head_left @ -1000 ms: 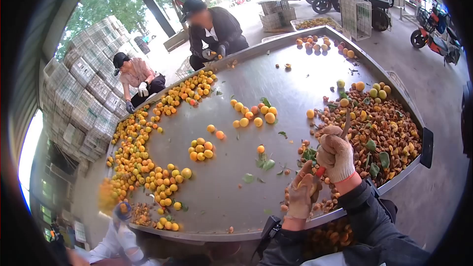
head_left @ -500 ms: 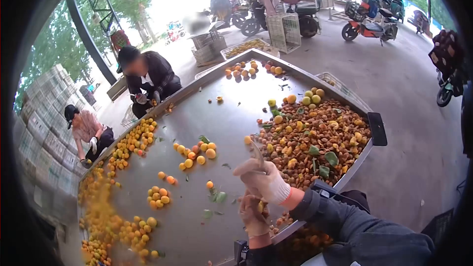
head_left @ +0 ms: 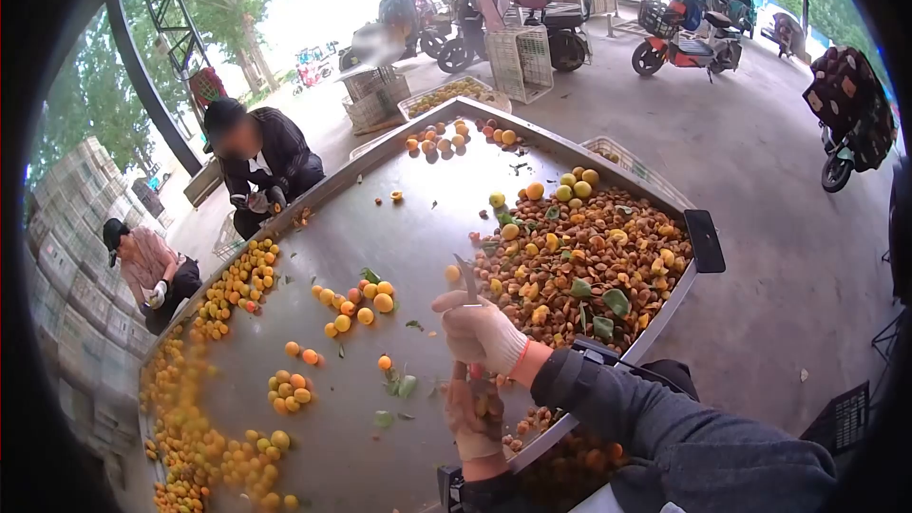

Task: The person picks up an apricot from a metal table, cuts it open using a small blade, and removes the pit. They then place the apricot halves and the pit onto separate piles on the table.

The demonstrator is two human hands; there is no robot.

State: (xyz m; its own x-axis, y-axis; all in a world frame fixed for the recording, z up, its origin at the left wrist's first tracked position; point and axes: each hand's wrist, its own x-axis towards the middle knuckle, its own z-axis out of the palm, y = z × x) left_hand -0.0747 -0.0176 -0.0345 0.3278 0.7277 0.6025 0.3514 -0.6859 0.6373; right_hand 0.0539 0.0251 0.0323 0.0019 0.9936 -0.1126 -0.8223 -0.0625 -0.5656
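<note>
My right hand [head_left: 482, 334], in a white glove, is closed around pruning shears [head_left: 468, 283] with the metal blades pointing up and away; a bit of red handle shows below the hand. Just beneath it, my gloved left hand [head_left: 472, 423] is closed on an apricot [head_left: 483, 406], mostly hidden by the fingers. Both hands are over the near right edge of the metal table [head_left: 380, 437]. A heap of brown apricot pits [head_left: 570, 275], mixed with leaves and scraps of flesh, lies to the right of my right hand. One loose apricot [head_left: 452, 273] sits by the blades.
Many apricots [head_left: 185, 399] line the table's left side, with small clusters [head_left: 353, 304] mid-table. A phone [head_left: 704, 240] rests on the right rim. Two people [head_left: 261, 161] work along the far left side, near stacked crates [head_left: 90, 256]. Scooters [head_left: 689, 43] stand behind.
The view has shifted, so the scene sits slightly left. My right hand has turned, showing the shear blades more clearly and red below it. The far-left person's hands have come up.
</note>
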